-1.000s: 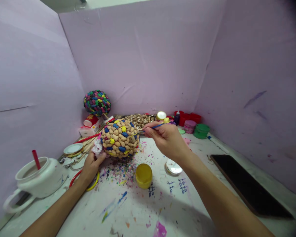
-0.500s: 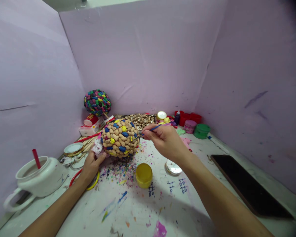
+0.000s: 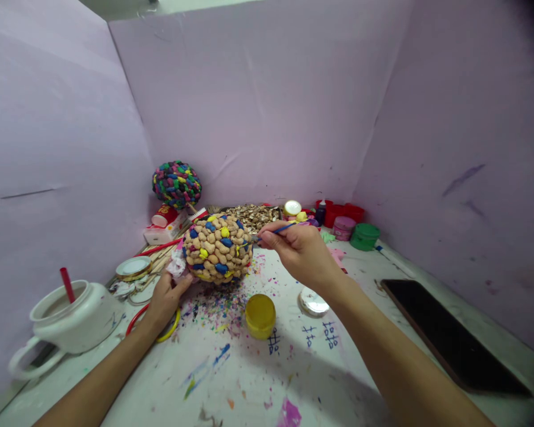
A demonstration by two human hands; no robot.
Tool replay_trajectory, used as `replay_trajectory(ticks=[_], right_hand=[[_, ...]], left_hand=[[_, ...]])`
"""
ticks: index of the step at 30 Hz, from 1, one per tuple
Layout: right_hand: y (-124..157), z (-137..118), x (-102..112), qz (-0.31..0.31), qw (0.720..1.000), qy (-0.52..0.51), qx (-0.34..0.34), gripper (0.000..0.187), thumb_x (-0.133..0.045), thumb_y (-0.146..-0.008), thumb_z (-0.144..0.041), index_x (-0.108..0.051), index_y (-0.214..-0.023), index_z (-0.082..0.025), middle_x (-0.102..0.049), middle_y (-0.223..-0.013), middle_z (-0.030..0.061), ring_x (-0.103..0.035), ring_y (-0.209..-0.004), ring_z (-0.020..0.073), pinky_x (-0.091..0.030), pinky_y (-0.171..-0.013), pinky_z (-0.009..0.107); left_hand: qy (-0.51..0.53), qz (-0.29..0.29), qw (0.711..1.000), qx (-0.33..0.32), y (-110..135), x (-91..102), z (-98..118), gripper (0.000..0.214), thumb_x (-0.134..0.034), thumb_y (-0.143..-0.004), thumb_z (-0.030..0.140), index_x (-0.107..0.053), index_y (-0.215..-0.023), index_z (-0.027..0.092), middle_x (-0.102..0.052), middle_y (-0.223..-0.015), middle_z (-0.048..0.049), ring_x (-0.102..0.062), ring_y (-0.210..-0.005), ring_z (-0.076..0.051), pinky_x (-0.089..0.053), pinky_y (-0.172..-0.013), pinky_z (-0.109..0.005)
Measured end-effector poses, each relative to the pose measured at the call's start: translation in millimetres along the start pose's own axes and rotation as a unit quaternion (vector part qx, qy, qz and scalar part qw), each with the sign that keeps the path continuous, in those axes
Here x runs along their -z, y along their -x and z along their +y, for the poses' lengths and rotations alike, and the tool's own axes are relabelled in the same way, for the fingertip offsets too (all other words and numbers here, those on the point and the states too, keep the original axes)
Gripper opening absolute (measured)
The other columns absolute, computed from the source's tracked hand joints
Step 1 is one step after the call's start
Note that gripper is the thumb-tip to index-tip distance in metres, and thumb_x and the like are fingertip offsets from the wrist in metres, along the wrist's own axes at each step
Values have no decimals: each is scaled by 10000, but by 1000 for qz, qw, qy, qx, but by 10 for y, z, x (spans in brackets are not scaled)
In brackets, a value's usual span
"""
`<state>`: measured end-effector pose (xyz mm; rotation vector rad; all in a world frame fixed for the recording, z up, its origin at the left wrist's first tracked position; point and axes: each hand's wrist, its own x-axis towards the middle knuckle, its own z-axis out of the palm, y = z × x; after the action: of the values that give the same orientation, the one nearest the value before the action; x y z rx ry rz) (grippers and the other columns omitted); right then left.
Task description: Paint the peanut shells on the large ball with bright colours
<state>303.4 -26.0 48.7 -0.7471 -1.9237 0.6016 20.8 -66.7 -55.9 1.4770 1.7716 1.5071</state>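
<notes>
A ball covered in peanuts, most of them plain tan and some painted blue or yellow, is held just above the table. My left hand is closed at its lower left, by a crumpled white wrapping; the exact grip is partly hidden. In my right hand, the fingers pinch a thin paintbrush with a blue handle. Its tip is at the ball's right side, near a partly yellow peanut. An open jar of yellow paint stands below, between my forearms.
At left are a white teapot-like pot and red and yellow rings. A multicoloured ball sits behind. A tray of shells, paint pots, a jar lid and a phone lie around. Walls enclose the table.
Hardly anything differs. The view has shifted slightly, and the paintbrush stays at the right side of the ball with both hands nearly in place.
</notes>
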Motion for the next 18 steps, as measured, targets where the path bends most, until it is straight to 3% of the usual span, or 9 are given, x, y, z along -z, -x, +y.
replay_trajectory(ticks=[7,10,13,18], right_hand=[[-18,-9,57,61,998,-8,12,211,-515,-865,-263,-655,-746,-160,-706,-770,38,-638,-655,133,-491,-608,251],[-17,-13,72,134,990,-39,9,225,-494,-890,-310,-653,-826,-164,-683,-670,22,-640,-609,135,-499,-609,263],[-5,20,14,197,980,-39,-2,234,-451,-920,-325,-634,-942,-181,-701,-740,34,-667,-685,151,-508,-660,283],[24,152,-219,133,989,56,-26,195,-482,-863,-172,-586,-1028,-176,-707,-1018,99,-672,-901,218,-500,-779,344]], left_hand=[[11,-17,1000,1,1,9,-20,551,-642,-731,517,-585,-1154,169,-636,-1163,-116,-526,-1144,-349,-374,-1004,-511],[12,-11,1000,0,11,6,7,533,-650,-715,528,-606,-1114,177,-653,-1118,-107,-532,-1131,-352,-384,-999,-506],[16,-11,1000,-2,22,4,37,535,-645,-715,531,-604,-1111,173,-646,-1134,-106,-521,-1151,-350,-377,-1009,-504],[25,0,1000,18,20,1,38,593,-687,-665,536,-606,-1106,148,-658,-1135,-105,-522,-1151,-357,-385,-1001,-515]])
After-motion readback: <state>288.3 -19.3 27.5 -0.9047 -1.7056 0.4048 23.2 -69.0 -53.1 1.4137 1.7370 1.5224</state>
